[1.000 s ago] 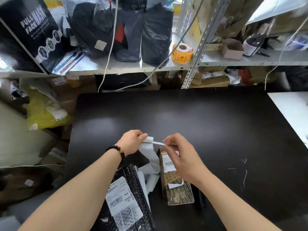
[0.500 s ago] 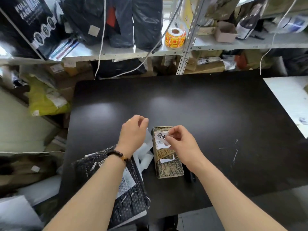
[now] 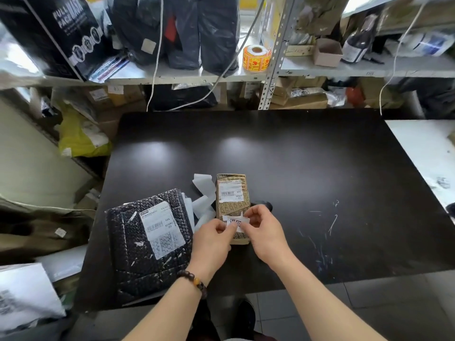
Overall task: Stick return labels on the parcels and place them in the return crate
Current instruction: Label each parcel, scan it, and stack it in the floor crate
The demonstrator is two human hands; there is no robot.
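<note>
A small brown patterned parcel (image 3: 232, 205) lies on the black table (image 3: 295, 168) and carries a white shipping label at its far end. Over its near end both hands hold a white return label (image 3: 236, 221) with black characters. My left hand (image 3: 213, 238) pinches the label's left edge and my right hand (image 3: 261, 230) pinches its right edge. Whether the label touches the parcel is unclear. A black bubble-wrap parcel (image 3: 150, 242) with its own shipping label lies to the left. No return crate is visible.
A white strip of label backing paper (image 3: 204, 193) lies between the two parcels. A roll of orange stickers (image 3: 256, 57) stands on the metal shelf behind the table. Bags and boxes crowd the shelves and the floor at left. A white surface (image 3: 428, 153) adjoins the table at right.
The backing strip has left my left hand and lies on the table. Both hands brought the peeled label from the parcel's far end down to its near end.
</note>
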